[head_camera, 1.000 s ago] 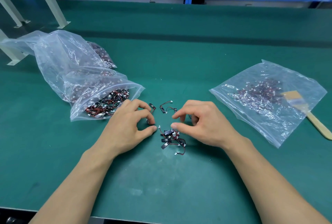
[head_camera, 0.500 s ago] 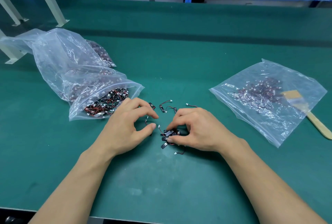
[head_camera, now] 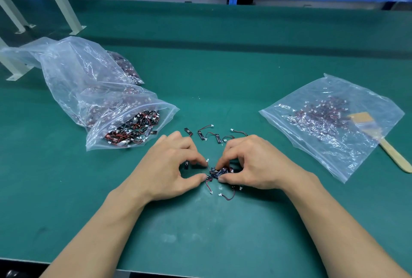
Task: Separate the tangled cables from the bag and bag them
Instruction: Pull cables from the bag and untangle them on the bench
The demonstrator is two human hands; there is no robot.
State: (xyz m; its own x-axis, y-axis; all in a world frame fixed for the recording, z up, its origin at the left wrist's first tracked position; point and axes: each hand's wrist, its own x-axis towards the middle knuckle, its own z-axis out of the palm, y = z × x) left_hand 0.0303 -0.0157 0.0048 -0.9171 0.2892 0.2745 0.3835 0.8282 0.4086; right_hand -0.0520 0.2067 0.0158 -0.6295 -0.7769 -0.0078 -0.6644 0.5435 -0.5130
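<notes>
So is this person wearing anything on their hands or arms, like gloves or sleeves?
No. The left hand and right hand are bare: no gloves, rings or watch show. The left forearm and right forearm are bare too, with no sleeve in view. The fingers have short nails.

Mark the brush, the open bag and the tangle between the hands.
brush (head_camera: 393,156), head view, wooden handle.
open bag (head_camera: 169,113), head view, bare corner by its mouth.
tangle (head_camera: 219,172), head view, black pieces at its middle.
</notes>
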